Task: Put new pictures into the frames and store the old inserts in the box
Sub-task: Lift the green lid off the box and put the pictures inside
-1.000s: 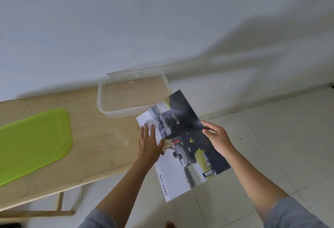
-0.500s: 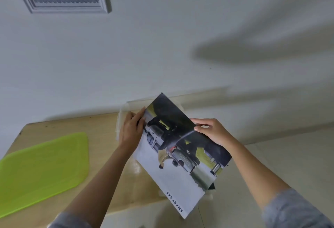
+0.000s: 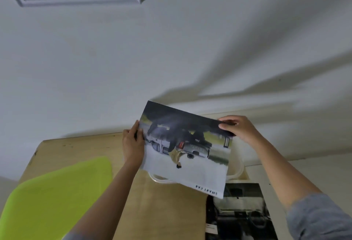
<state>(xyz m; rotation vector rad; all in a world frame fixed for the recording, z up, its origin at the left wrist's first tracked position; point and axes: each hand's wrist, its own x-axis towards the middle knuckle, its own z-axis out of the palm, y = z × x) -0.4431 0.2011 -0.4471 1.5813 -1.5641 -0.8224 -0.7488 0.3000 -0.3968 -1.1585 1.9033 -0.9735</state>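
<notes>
Print [image 3: 192, 169] now flatter over box [image 3: 238, 171]; L hand [image 3: 132, 144], R hand [image 3: 240, 129] pinch-tight on edges

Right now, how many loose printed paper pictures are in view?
2. The glossy car print is held by the left hand and right hand over the clear plastic box; a dark print lies lower right, beside the wooden table. Others may be hidden beneath.

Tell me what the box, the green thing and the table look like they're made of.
Box, under the car picture: clear, slightly milky plastic; the tabletop colour shows through its wall. Green thing: probably smooth plastic or silicone, with an even lime colour and a rounded corner. Table: pale wood or wood-look board, matte, with faint grain.
</notes>
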